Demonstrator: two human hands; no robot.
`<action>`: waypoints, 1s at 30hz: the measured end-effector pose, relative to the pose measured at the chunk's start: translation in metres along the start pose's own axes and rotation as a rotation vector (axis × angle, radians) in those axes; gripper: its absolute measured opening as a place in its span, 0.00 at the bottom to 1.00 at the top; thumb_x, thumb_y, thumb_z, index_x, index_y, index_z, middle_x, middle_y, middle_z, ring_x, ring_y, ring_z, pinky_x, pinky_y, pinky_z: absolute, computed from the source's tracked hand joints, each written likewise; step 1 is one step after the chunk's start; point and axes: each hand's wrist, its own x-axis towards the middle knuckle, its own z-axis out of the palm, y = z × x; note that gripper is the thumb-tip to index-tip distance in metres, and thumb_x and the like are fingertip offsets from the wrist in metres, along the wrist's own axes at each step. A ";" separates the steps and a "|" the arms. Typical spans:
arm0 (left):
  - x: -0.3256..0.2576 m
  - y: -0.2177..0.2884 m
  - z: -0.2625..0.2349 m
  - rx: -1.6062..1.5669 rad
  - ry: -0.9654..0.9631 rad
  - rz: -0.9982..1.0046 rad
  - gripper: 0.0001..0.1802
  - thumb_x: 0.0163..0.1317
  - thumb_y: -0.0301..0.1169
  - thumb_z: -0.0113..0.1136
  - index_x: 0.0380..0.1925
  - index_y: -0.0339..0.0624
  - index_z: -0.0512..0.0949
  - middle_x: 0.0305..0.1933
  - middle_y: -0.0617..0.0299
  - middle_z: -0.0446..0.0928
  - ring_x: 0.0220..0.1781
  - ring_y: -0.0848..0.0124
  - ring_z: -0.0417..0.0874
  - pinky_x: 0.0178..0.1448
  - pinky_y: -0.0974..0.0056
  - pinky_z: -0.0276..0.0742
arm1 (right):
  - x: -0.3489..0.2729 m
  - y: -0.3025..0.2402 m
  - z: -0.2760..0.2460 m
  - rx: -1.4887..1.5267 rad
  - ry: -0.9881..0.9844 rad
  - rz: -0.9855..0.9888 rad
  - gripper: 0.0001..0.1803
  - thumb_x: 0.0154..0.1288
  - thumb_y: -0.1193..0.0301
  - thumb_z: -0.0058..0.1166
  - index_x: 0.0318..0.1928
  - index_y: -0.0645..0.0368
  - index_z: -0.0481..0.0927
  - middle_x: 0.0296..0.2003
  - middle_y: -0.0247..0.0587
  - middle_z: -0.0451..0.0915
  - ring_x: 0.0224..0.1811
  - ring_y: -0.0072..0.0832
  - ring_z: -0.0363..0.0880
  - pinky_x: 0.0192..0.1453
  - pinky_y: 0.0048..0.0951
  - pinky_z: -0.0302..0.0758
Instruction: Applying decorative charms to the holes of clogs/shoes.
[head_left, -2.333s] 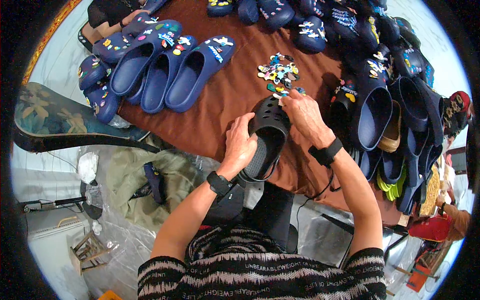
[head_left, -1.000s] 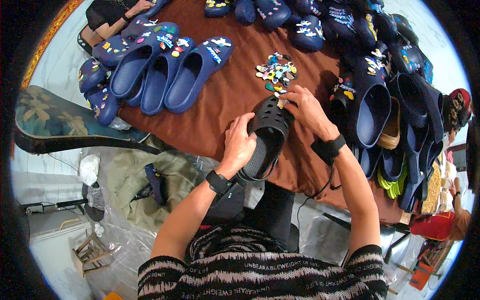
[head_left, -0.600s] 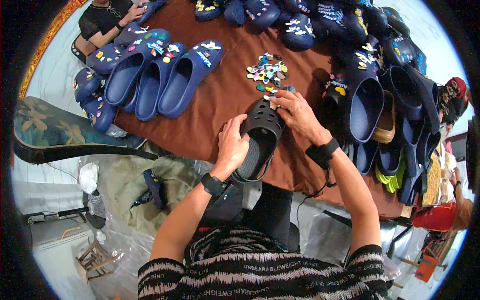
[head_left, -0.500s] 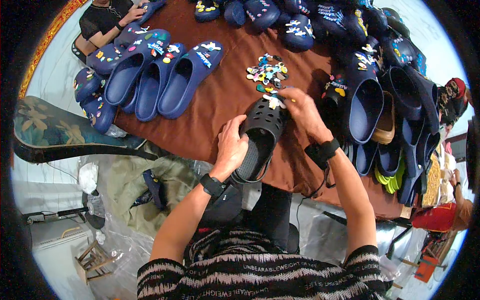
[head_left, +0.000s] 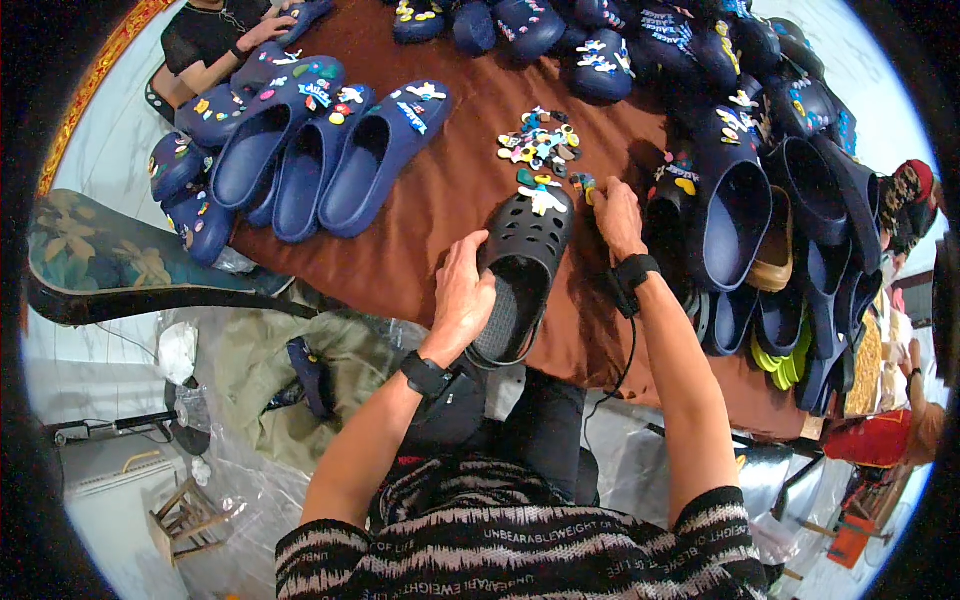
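A black clog (head_left: 518, 272) with round holes lies on the brown cloth, its toe pointing away from me. My left hand (head_left: 464, 292) grips its left side, thumb toward the opening. On the toe sits a white charm (head_left: 543, 198), with a green and yellow charm (head_left: 541, 181) close by its far edge. My right hand (head_left: 621, 220) is just right of the toe, off the clog, fingers closed around a small multicoloured charm (head_left: 583, 185). Beyond the toe is a pile of assorted shoe charms (head_left: 540, 142).
Navy clogs with charms (head_left: 375, 165) stand at the left of the cloth-covered table (head_left: 450, 190). More clogs (head_left: 735, 215) are heaped along the right and far side. Across the table at far left, another person's hand (head_left: 268, 30) holds a navy clog. A floral-covered chair (head_left: 130, 250) adjoins the left edge.
My right hand has moved away from the clog's toe to its right, uncovering the white charm. My left hand keeps its grip on the clog.
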 end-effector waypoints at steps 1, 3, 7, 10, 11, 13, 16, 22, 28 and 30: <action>0.000 0.000 0.000 -0.009 0.010 0.006 0.29 0.60 0.19 0.52 0.64 0.38 0.68 0.65 0.45 0.71 0.68 0.49 0.71 0.74 0.52 0.64 | -0.002 -0.002 0.002 -0.011 0.047 -0.024 0.14 0.68 0.66 0.57 0.45 0.65 0.76 0.44 0.64 0.79 0.50 0.59 0.79 0.52 0.52 0.76; 0.000 0.000 0.000 -0.018 0.018 0.012 0.29 0.60 0.19 0.52 0.64 0.38 0.68 0.65 0.45 0.71 0.68 0.49 0.71 0.74 0.52 0.64 | -0.007 -0.004 0.003 -0.022 0.094 -0.046 0.13 0.69 0.66 0.56 0.43 0.65 0.75 0.42 0.63 0.80 0.48 0.58 0.80 0.51 0.52 0.77; 0.001 -0.001 0.002 -0.024 0.026 0.019 0.28 0.60 0.19 0.53 0.63 0.38 0.69 0.64 0.46 0.72 0.68 0.49 0.72 0.73 0.53 0.65 | -0.015 -0.004 -0.001 0.137 0.116 -0.045 0.11 0.68 0.68 0.57 0.40 0.65 0.75 0.38 0.58 0.83 0.42 0.56 0.82 0.44 0.49 0.77; 0.001 -0.004 0.004 -0.032 0.017 0.027 0.29 0.59 0.20 0.54 0.63 0.40 0.69 0.64 0.47 0.72 0.68 0.49 0.70 0.72 0.50 0.63 | -0.031 -0.006 -0.008 0.403 0.112 -0.064 0.09 0.68 0.71 0.58 0.41 0.66 0.76 0.36 0.55 0.84 0.38 0.48 0.83 0.41 0.43 0.77; 0.001 -0.006 0.003 -0.037 0.012 0.013 0.29 0.59 0.21 0.56 0.63 0.42 0.68 0.64 0.49 0.71 0.69 0.49 0.68 0.71 0.48 0.62 | -0.041 -0.015 -0.012 0.525 0.096 -0.093 0.09 0.67 0.73 0.58 0.42 0.66 0.77 0.36 0.53 0.83 0.37 0.43 0.83 0.41 0.40 0.77; 0.001 -0.007 0.002 -0.037 0.021 0.015 0.29 0.59 0.21 0.56 0.63 0.42 0.68 0.64 0.48 0.71 0.69 0.48 0.68 0.71 0.47 0.62 | -0.066 -0.040 -0.025 0.673 0.025 -0.070 0.08 0.66 0.77 0.59 0.43 0.67 0.78 0.33 0.47 0.81 0.36 0.31 0.80 0.44 0.33 0.77; 0.001 -0.005 0.003 -0.044 0.022 0.002 0.29 0.59 0.21 0.56 0.63 0.42 0.68 0.64 0.48 0.72 0.68 0.48 0.69 0.71 0.47 0.63 | -0.081 -0.054 -0.027 0.637 0.007 -0.152 0.08 0.64 0.78 0.60 0.43 0.65 0.79 0.36 0.44 0.81 0.37 0.31 0.80 0.45 0.32 0.77; 0.002 -0.005 0.003 -0.034 0.021 0.024 0.28 0.59 0.21 0.56 0.63 0.41 0.68 0.64 0.48 0.72 0.68 0.47 0.70 0.70 0.48 0.64 | -0.080 -0.070 -0.030 0.398 -0.004 -0.419 0.07 0.61 0.76 0.62 0.40 0.61 0.78 0.37 0.50 0.78 0.42 0.51 0.80 0.45 0.43 0.77; 0.001 -0.004 0.003 -0.038 0.037 0.029 0.28 0.59 0.20 0.54 0.62 0.39 0.69 0.62 0.47 0.73 0.66 0.50 0.72 0.71 0.51 0.65 | -0.082 -0.071 -0.032 0.399 -0.076 -0.453 0.06 0.61 0.76 0.60 0.40 0.60 0.80 0.38 0.48 0.78 0.43 0.51 0.80 0.46 0.45 0.77; 0.001 -0.005 0.002 -0.045 0.023 0.017 0.28 0.59 0.21 0.56 0.62 0.41 0.69 0.64 0.47 0.72 0.69 0.48 0.69 0.71 0.48 0.64 | -0.083 -0.074 -0.035 0.412 -0.101 -0.476 0.06 0.61 0.77 0.60 0.40 0.60 0.81 0.38 0.49 0.79 0.44 0.50 0.80 0.47 0.44 0.77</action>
